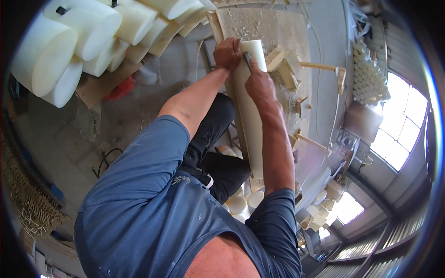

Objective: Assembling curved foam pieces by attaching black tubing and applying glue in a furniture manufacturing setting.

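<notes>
Pale cylinder (250,111) lies lengthwise on the bench (288,23), along its left edge; shavings (250,28) lie beyond its far end. Right hand (259,85) grips a grey flat tool (248,61) against the cylinder, index finger extended. Left hand (227,54) is curled beside that end; its hold cannot be determined.

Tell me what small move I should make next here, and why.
Perhaps a short, light stroke of the grey tool along the white piece: your right hand has its index finger stretched out by the tool, which appears against the piece, and your left hand is close alongside.
</notes>
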Demonstrator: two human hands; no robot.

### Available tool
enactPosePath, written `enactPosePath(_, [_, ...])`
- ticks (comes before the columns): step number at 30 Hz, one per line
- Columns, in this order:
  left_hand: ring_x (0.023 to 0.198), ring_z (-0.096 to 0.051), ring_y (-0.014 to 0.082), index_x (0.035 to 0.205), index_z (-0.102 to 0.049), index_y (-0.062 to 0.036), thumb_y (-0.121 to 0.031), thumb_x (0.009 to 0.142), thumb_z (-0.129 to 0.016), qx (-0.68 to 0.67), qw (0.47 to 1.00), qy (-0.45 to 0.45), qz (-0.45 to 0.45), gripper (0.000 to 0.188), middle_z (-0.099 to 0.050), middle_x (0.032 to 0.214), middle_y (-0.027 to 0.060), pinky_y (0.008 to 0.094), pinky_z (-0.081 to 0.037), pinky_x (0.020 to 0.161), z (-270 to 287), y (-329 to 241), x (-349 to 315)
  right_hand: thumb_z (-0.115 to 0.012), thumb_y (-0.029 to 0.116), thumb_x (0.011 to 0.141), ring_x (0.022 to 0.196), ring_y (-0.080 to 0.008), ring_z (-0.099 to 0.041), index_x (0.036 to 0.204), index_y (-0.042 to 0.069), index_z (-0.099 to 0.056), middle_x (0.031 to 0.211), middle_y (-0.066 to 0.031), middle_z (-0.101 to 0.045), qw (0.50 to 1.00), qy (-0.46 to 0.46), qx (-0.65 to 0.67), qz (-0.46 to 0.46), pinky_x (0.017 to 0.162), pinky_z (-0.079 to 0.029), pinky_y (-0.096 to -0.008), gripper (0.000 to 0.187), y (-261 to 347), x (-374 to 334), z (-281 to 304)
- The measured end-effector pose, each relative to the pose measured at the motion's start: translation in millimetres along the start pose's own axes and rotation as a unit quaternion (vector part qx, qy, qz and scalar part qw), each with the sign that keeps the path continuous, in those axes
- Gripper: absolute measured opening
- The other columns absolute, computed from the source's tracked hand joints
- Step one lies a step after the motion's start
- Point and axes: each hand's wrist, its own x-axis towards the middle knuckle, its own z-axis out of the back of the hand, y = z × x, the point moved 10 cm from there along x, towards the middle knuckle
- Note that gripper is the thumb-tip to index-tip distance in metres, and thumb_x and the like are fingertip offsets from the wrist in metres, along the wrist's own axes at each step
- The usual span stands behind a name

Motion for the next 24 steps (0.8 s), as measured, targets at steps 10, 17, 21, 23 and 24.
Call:
enactPosePath(10, [0.087, -0.067, 0.0362, 0.089, -0.069, -0.0132, -0.030, 0.102, -0.055, 0.020, 0.999, 0.018, -0.026, 0.026, -0.071, 0.087, 0.0097, 0.0500, -0.050, 0.079, -7.3, -3.4, -2.7, -0.049, 0.008, 0.092, 0.095, -0.0513, -0.069, 0.153, 0.018, -0.042, 0.100, -0.0343, -0.069, 0.999, 0.040, 0.013, -0.014, 0.084, -0.053, -0.0599, 0.063, -21.9, -41.3, 2.4])
enactPosePath(17, [0.092, -0.067, 0.0403, 0.098, -0.069, -0.0122, -0.040, 0.103, -0.055, 0.052, 0.988, 0.149, -0.004, 0.032, -0.070, 0.096, 0.0170, 0.0499, -0.052, 0.079, -16.6, -16.2, 10.4, -0.049, 0.013, 0.093, 0.101, -0.0489, -0.069, 0.152, 0.025, -0.044, 0.108, -0.0308, -0.070, 0.999, 0.025, 0.009, -0.042, 0.090, -0.053, -0.0576, 0.060, -39.0, -30.4, -13.7])
enactPosePath(21, [0.119, -0.064, 0.0328, 0.133, -0.064, -0.0153, -0.061, 0.097, -0.054, 0.068, 0.948, 0.294, -0.100, 0.059, -0.069, 0.127, 0.0125, 0.0458, -0.051, 0.099, -55.2, -54.3, 14.4, -0.049, 0.011, 0.092, 0.102, -0.0471, -0.069, 0.153, 0.032, -0.044, 0.109, -0.0299, -0.070, 0.999, 0.035, 0.010, -0.013, 0.089, -0.054, -0.0568, 0.065, -32.9, -40.1, -5.2])
enactPosePath(23, [0.124, -0.062, 0.0327, 0.138, -0.061, -0.0169, -0.062, 0.098, -0.051, 0.104, 0.912, 0.386, -0.086, 0.062, -0.066, 0.134, 0.0130, 0.0424, -0.050, 0.102, -67.7, -26.2, 30.4, -0.049, 0.008, 0.091, 0.100, -0.0452, -0.070, 0.151, 0.032, -0.048, 0.107, -0.0297, -0.070, 0.999, 0.014, 0.033, 0.028, 0.087, -0.055, -0.0544, 0.065, -20.4, -41.7, 6.5])
enactPosePath(24, [0.124, -0.062, 0.0327, 0.138, -0.061, -0.0169, -0.062, 0.098, -0.051, 0.100, 0.908, 0.399, -0.082, 0.062, -0.066, 0.134, 0.0130, 0.0424, -0.050, 0.102, -72.9, -32.5, 20.2, -0.049, 0.007, 0.091, 0.099, -0.0447, -0.071, 0.151, 0.033, -0.048, 0.106, -0.0294, -0.071, 0.999, 0.024, 0.027, 0.020, 0.086, -0.055, -0.0544, 0.065, -30.8, -53.1, 13.2])
